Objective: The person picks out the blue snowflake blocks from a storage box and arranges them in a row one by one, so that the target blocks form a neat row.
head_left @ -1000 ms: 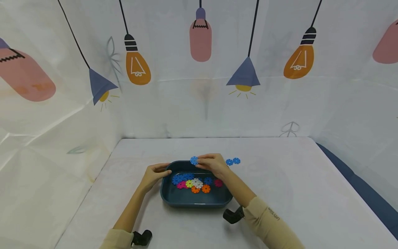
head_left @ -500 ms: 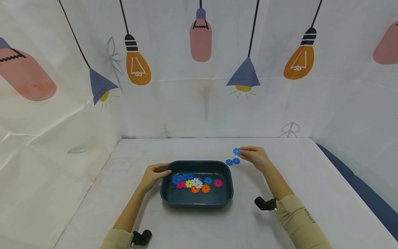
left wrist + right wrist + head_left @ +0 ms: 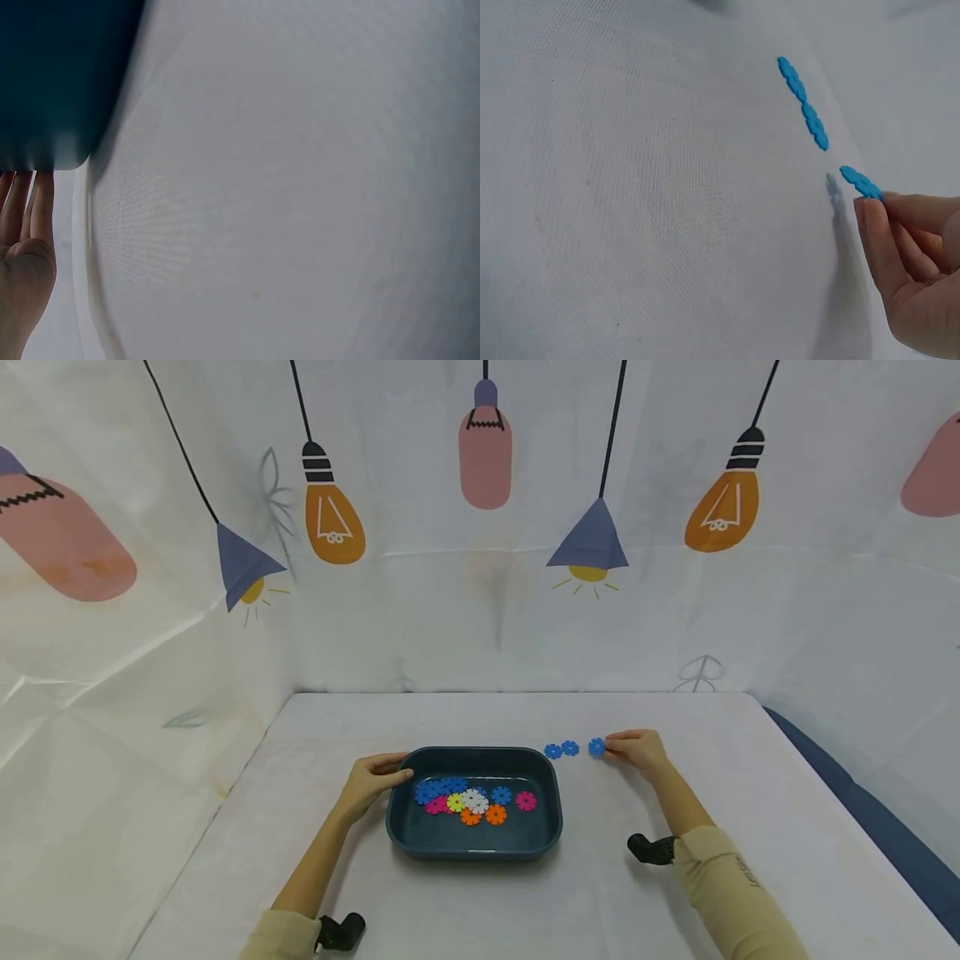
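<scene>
A dark blue tray on the white table holds several flat snowflake-shaped discs in blue, pink, yellow, white and orange. My left hand rests on the tray's left rim, with its fingers against the tray's wall. My right hand pinches a blue disc low over the table, just right of two blue discs that lie side by side beyond the tray's far right corner.
A white cloth covers the table. Printed curtain walls close off the back and both sides. A dark blue strip runs along the table's right edge.
My right hand lifted a blue disc from over the tray's far rim, carried it right past the two discs on the table, and lowered it beside them. The left hand stayed on the tray.
</scene>
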Demonstrator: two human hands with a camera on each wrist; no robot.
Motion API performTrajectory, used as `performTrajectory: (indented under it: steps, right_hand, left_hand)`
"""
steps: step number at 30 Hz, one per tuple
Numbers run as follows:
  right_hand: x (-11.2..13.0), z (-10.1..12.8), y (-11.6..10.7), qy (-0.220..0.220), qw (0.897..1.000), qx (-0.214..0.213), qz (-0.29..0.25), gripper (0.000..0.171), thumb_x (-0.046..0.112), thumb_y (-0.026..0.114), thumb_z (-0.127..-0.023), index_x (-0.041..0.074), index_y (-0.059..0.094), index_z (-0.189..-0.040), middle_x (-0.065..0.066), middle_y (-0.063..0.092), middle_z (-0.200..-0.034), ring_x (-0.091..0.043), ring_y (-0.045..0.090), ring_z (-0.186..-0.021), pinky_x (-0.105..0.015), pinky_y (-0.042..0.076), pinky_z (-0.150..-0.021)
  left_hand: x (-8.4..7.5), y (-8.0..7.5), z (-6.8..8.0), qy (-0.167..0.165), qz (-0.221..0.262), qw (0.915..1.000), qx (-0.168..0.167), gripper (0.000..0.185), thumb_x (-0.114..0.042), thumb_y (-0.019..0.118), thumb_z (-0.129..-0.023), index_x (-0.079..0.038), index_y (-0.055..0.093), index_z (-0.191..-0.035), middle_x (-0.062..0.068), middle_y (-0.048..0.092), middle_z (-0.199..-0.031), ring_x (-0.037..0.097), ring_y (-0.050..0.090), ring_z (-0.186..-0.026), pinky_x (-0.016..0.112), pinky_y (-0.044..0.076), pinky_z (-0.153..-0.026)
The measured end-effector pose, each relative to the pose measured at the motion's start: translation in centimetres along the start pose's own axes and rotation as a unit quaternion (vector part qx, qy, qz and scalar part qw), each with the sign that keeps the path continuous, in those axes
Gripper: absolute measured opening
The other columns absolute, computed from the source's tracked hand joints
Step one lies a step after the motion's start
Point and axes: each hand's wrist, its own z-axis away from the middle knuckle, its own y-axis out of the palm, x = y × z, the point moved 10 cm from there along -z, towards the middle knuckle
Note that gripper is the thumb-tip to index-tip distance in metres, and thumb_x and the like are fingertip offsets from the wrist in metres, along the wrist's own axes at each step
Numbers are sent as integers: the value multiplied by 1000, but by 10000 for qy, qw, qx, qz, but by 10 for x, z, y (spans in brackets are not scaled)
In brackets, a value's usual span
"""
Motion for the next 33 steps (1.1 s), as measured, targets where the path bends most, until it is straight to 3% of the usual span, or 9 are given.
performTrajectory:
  steps: [7,19,26,33]
  right_hand:
    - [-5,-3,7,51,9996,-89,259,34,-2,63,-86,-22,55,-112,2,66,-71,-6,65,-60,-21,55,-62]
    - [-9,-12,9,83,9990,-354,252,36,-3,63,-86,-21,54,-116,-1,67,-74,-5,64,-59,-19,54,-60]
    - [-4,-11,10,-94,9984,-275,479,36,-4,61,-87,-22,52,-115,-4,68,-77,-5,65,-62,-19,54,-62]
    - [10,-2,8,-251,9978,-236,573,37,-1,60,-89,-22,51,-118,-6,69,-83,-5,66,-69,-23,55,-69]
  left_hand:
    - [2,-1,-1,41,45,10000,37,41,-8,69,-85,8,59,-121,25,61,-118,34,59,-110,45,45,-96]
    - [3,0,-2,58,-90,9999,27,41,-7,68,-85,9,58,-121,24,62,-117,32,60,-108,43,46,-95]
    - [31,-5,-15,11,9,10000,-35,42,-11,71,-84,5,60,-121,21,63,-117,30,60,-109,42,46,-95]
    - [33,-6,-16,143,-21,9999,-28,46,-17,74,-81,1,62,-121,17,65,-116,22,62,-105,36,49,-91]
